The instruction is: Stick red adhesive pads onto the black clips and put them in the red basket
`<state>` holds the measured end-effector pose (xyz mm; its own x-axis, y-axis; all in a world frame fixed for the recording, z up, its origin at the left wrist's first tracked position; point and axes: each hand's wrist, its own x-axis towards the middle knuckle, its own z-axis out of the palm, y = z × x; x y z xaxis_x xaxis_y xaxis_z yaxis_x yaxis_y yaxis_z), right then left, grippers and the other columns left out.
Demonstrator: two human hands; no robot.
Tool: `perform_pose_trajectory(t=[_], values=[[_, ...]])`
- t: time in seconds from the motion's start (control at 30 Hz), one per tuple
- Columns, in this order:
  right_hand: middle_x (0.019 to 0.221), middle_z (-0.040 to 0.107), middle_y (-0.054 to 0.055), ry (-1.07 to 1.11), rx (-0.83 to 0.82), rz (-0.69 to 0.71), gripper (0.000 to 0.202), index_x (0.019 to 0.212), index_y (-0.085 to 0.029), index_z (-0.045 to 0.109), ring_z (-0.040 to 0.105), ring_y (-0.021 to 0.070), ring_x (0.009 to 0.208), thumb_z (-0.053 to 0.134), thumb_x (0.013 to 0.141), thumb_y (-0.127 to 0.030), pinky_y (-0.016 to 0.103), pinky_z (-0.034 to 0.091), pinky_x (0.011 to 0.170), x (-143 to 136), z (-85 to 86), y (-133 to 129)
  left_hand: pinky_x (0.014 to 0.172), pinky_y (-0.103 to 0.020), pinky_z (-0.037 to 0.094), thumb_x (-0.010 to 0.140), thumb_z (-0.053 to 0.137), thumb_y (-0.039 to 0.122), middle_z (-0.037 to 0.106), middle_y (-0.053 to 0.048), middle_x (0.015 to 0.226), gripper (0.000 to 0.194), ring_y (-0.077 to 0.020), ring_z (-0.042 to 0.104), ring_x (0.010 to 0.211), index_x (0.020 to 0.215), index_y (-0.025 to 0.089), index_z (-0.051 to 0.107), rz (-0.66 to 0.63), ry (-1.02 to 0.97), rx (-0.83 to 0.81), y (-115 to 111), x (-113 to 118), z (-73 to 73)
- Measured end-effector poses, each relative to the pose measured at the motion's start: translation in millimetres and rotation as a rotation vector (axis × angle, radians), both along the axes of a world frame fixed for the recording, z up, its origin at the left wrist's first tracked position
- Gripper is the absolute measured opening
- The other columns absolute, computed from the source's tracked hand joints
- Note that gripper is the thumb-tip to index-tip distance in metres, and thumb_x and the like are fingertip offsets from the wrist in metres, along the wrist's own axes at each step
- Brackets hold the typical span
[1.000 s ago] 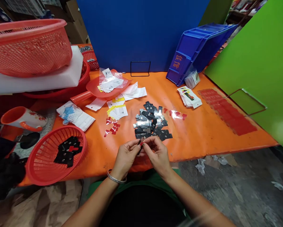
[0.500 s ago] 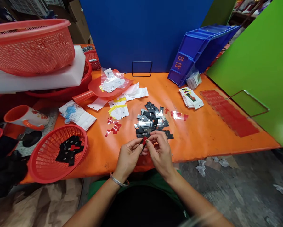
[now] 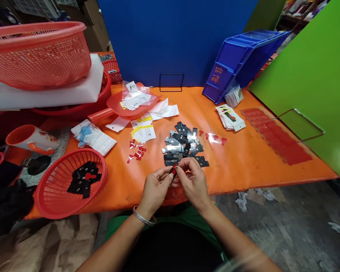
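Between my two hands, close to the table's front edge, is a small black plate with a red sticker (image 3: 174, 170) on it. My left hand (image 3: 156, 186) pinches the plate from the left, thumb on top. From the right, my right hand (image 3: 193, 181) grips the same piece, its thumb against the red part. My fingers cover much of it. Just beyond lies a heap of black and silver metal plates (image 3: 181, 141). Red T-shaped stickers (image 3: 137, 153) are scattered left of the heap, and more red stickers (image 3: 215, 138) lie to its right.
A red basket (image 3: 47, 196) with black plates stands at left, near a mug (image 3: 30, 138). Behind are a red dustpan (image 3: 115, 102) with papers and stacked red baskets (image 3: 39, 56). A blue bin (image 3: 223, 71) leans at back right beside cards (image 3: 229, 118) and a green panel (image 3: 308, 87).
Both hands keep hold of the plate in nearly the same place. My right fingers have shifted slightly around the red sticker. The whole view has moved a little.
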<state>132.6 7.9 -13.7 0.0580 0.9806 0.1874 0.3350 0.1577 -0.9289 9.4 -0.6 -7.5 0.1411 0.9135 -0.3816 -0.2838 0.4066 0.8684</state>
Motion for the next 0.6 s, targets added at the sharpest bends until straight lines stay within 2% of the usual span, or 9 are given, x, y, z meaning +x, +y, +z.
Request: perform_pose_trajectory(t=[0.33, 0.5, 0.6], values=[[0.074, 0.053, -0.001, 0.035, -0.146, -0.016, 0.011, 0.080, -0.021, 0.048, 0.052, 0.0118, 0.061, 0.053, 0.086, -0.029, 0.024, 0.046, 0.054, 0.1, -0.9, -1.7, 0.068, -0.030, 0.056, 0.072, 0.067, 0.030, 0.072, -0.009, 0.083, 0.037, -0.0183, 0.068, 0.069, 0.102, 0.007, 0.063, 0.010, 0.026, 0.000, -2.2, 2.2, -0.6], [0.074, 0.053, -0.001, 0.169, -0.176, -0.036, 0.012, 0.083, -0.021, 0.047, 0.052, 0.0103, 0.056, 0.054, 0.084, -0.031, 0.022, 0.045, 0.048, -3.0, -0.3, -3.9, 0.067, -0.031, 0.056, 0.072, 0.067, 0.032, 0.072, -0.008, 0.081, 0.035, -0.0194, 0.068, 0.070, 0.100, 0.009, 0.066, 0.022, 0.038, 0.033, -4.9, 4.7, 3.1], [0.072, 0.053, -0.003, 0.316, -0.171, -0.088, 0.023, 0.097, -0.022, 0.042, 0.054, 0.0108, 0.059, 0.057, 0.081, -0.028, 0.021, 0.046, 0.050, -5.6, 1.8, -3.0, 0.067, -0.031, 0.056, 0.073, 0.067, 0.033, 0.072, -0.008, 0.080, 0.036, -0.0195, 0.068, 0.070, 0.101, 0.009, 0.066, 0.022, 0.034, 0.024, -6.8, 5.4, 3.3]])
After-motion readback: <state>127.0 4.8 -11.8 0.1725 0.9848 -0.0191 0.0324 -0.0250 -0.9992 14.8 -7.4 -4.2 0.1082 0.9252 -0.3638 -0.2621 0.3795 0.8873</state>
